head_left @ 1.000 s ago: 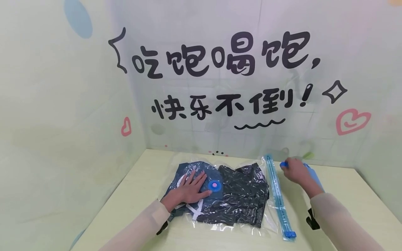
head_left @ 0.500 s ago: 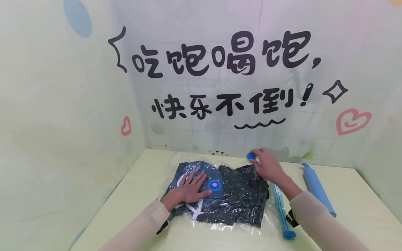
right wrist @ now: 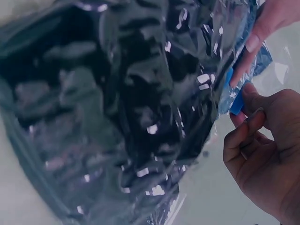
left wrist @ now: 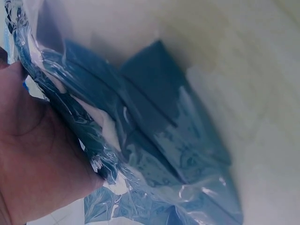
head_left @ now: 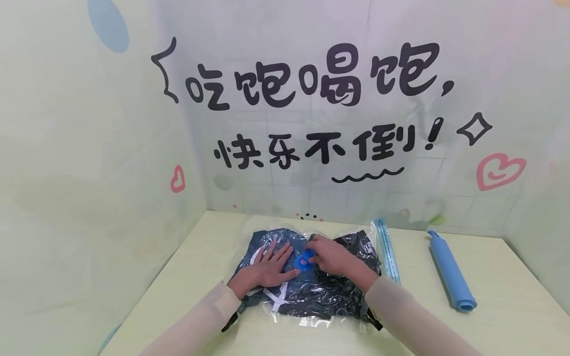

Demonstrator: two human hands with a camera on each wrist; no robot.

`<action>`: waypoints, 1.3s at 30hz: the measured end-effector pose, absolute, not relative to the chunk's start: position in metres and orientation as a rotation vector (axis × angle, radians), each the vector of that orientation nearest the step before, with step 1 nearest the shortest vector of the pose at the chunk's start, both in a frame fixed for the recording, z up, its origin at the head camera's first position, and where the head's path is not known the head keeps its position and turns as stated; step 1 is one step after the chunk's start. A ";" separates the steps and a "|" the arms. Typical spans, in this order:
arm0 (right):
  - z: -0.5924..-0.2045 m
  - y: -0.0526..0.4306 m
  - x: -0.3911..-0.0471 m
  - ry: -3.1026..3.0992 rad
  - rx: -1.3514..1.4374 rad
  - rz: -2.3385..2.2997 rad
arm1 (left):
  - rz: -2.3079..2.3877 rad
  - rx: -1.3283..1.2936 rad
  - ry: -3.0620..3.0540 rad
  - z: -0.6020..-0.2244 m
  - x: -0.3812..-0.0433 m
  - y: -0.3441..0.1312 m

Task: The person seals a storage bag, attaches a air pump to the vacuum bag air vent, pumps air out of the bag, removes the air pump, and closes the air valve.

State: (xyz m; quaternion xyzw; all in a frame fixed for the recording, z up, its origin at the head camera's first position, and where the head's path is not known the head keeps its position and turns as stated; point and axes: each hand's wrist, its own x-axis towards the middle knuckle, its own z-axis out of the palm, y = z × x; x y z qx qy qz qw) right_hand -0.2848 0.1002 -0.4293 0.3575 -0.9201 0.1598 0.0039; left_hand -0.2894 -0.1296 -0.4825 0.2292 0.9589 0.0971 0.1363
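A clear vacuum storage bag (head_left: 307, 296) lies flat on the table, wrinkled tightly over dark blue and black clothes. My left hand (head_left: 267, 269) rests on its left part with fingers spread, the thumb beside the round blue valve (head_left: 304, 262) with its pinkish centre. My right hand (head_left: 331, 254) pinches a small blue valve cap (right wrist: 238, 101) between thumb and fingers, right at the valve. In the right wrist view the other fingers are curled. The left wrist view shows the bag's blue-clothed end (left wrist: 183, 140) beside my left hand (left wrist: 40, 150), whose fingers are mostly out of frame.
A light blue cylindrical hand pump (head_left: 451, 272) lies on the table (head_left: 498, 291) at the right. The bag's blue zip strip (head_left: 388, 249) runs along its right end, partly hidden by my right arm. Printed wall sheets stand behind and at both sides.
My right hand has moved left from beside the pump to the valve, carrying the blue cap. My left hand has stayed in place on the bag.
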 end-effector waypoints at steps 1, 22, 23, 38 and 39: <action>-0.432 0.097 -0.285 -2.885 1.120 0.485 | 0.284 0.662 2.773 -0.482 -0.289 -0.130; -0.449 0.075 -0.286 -2.966 0.988 0.256 | 0.261 0.670 2.779 -0.485 -0.290 -0.130; -0.449 0.074 -0.286 -2.975 0.963 0.253 | 0.258 0.669 2.779 -0.484 -0.289 -0.130; -0.459 0.059 -0.279 -2.923 0.669 0.117 | 0.259 0.673 2.790 -0.480 -0.286 -0.130; -0.461 0.058 -0.279 -2.921 0.647 0.095 | 0.255 0.677 2.788 -0.480 -0.286 -0.130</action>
